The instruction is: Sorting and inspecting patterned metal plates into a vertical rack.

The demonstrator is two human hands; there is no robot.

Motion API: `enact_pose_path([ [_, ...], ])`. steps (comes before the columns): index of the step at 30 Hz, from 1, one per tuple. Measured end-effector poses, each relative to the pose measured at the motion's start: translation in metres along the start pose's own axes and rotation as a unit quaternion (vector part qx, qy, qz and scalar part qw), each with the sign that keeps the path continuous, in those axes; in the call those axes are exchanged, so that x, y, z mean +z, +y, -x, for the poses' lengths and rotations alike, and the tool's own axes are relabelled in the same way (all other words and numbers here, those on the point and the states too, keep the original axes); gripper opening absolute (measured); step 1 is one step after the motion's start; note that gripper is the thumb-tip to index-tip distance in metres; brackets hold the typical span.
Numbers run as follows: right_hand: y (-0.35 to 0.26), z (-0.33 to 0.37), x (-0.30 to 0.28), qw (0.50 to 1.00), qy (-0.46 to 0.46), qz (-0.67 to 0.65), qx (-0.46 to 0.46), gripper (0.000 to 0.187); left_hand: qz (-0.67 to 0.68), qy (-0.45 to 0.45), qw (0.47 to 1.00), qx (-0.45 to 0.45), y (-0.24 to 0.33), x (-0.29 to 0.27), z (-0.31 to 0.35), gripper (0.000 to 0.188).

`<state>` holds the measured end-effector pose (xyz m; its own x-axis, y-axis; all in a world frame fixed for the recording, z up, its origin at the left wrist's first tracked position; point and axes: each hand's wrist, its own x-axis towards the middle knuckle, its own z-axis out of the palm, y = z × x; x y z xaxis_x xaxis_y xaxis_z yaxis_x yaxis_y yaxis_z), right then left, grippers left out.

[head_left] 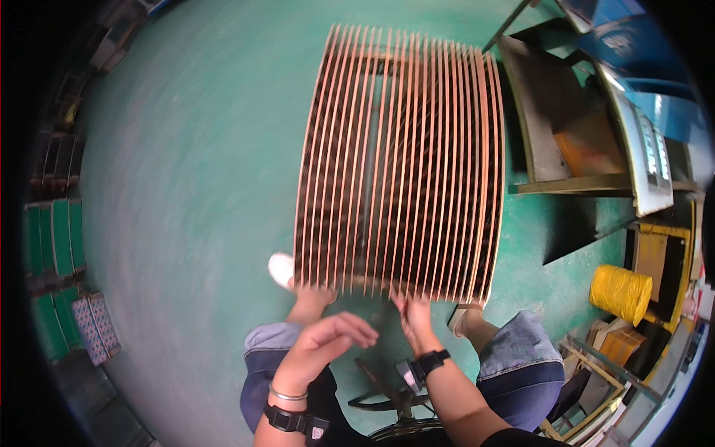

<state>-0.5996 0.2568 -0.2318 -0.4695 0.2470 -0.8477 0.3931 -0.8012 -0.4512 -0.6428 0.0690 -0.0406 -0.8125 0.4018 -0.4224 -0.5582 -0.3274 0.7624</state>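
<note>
A wide row of thin, upright boards [402, 179] with pale reddish edges stands in front of me, with narrow dark gaps between them. At its near end, my right hand [413, 313] is closed at the end of one thin board, its fingertips partly hidden among the edges. My left hand [328, 343] hangs in the air nearer to me, apart from the boards. Its fingers are stretched out and slightly bent, and nothing is in it. Both wrists wear dark bands.
Under my arms is a dark metal stand or seat base [398, 398]. On the right are a wooden-edged table [573, 184], a yellow spool [622, 293] and a yellow-framed shelf [681, 276]. Green boxes [63, 238] line the left side. My shoes flank the row on the green floor [186, 186].
</note>
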Motion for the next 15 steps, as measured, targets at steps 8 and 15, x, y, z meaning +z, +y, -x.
enact_pose_path([
  [8,-0.014,0.055,-0.092,0.988,-0.004,0.059,0.145,0.051,-0.051,-0.106,0.992,-0.036,0.000,-0.003,0.007,0.017],
  [15,-0.104,0.113,-0.058,0.787,-0.186,0.580,0.102,0.033,-0.037,0.020,0.998,0.049,0.003,0.001,0.009,0.023],
])
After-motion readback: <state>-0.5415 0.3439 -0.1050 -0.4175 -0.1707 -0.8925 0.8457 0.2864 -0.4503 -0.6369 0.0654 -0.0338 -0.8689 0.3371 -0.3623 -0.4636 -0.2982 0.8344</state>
